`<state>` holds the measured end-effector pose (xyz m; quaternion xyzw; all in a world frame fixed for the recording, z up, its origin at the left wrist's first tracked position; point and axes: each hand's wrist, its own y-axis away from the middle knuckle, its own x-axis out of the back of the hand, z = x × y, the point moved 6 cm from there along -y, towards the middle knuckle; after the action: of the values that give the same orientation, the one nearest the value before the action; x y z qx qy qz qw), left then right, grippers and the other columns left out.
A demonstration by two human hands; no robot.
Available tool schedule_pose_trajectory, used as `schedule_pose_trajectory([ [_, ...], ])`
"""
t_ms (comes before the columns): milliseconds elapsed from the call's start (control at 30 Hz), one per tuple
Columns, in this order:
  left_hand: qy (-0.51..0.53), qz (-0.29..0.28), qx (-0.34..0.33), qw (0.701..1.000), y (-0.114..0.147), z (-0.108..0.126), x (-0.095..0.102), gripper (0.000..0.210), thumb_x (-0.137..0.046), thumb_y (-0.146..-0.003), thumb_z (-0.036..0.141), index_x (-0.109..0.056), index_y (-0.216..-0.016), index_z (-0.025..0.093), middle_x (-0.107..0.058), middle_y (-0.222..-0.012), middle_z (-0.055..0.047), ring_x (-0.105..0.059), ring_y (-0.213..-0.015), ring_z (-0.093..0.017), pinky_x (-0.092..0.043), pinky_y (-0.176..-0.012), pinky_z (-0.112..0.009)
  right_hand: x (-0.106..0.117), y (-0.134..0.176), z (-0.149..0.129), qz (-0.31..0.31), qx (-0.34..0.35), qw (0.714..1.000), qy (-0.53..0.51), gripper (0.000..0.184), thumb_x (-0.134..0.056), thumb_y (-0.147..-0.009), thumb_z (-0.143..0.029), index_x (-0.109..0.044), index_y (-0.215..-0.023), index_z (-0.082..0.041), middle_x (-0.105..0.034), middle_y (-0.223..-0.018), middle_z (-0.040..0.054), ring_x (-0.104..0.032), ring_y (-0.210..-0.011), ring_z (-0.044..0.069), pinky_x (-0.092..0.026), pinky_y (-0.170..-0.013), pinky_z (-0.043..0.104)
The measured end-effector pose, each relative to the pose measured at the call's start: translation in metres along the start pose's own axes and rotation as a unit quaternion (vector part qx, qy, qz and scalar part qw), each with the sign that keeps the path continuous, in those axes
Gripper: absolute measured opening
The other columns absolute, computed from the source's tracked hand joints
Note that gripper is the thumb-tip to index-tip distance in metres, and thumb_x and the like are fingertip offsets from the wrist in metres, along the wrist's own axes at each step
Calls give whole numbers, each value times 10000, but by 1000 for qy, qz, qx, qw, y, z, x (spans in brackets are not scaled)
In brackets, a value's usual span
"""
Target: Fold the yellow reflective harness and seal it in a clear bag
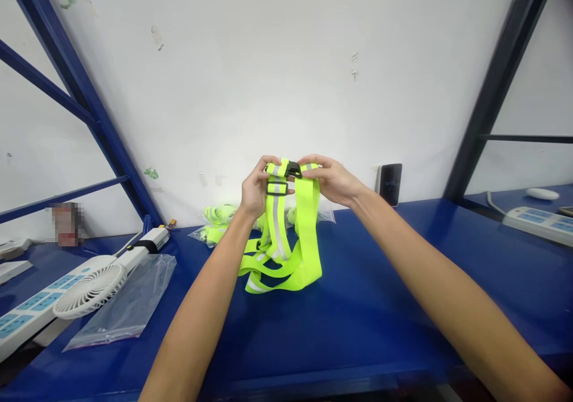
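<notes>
Harness (308, 229), reflective yellow, lower loops (308, 272) on blue bench (380, 306)
Left hand (255, 192), right hand (336, 181): grips pinched around webbing (305, 202) beside black buckle (293, 170)

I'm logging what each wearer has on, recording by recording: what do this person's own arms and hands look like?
The left hand and right hand are both bare, with no gloves and no rings visible on the fingers in view. No sleeve, watch or bracelet shows on the left forearm or right forearm. Fingernail detail is too small to tell.
</notes>
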<state>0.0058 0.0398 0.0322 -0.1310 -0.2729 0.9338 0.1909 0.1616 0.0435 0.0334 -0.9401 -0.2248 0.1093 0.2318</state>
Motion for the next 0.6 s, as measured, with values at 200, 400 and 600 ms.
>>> schedule_pose_trajectory([
  [200,-70,64,-27,995,-6,-8,6,607,-745,-769,247,-437,-1291,280,-675,-967,-31,-700,-778,-178,-610,-696,-335,11,2,-11,100,96,982,126,747,-785,-613,-125,-574,-1315,-265,-635,-1248,65,-560,-1201,298,-510,-955,468],
  [400,-70,74,-13,995,-11,-17,2,325,-691,-862,386,-581,-1082,173,-677,-895,-57,-673,-717,-154,-587,-696,-305,2,2,-13,100,123,982,103,416,-796,-678,-248,-631,-1059,-220,-695,-1062,52,-654,-1028,272,-556,-910,469],
  [600,-25,39,-17,999,-7,-7,-14,246,-654,-900,370,-524,-1062,239,-589,-768,20,-536,-527,-74,-496,-533,-227,-10,6,-15,35,88,994,45,439,-778,-754,-324,-530,-1116,-315,-667,-1000,0,-670,-939,237,-593,-817,456],
])
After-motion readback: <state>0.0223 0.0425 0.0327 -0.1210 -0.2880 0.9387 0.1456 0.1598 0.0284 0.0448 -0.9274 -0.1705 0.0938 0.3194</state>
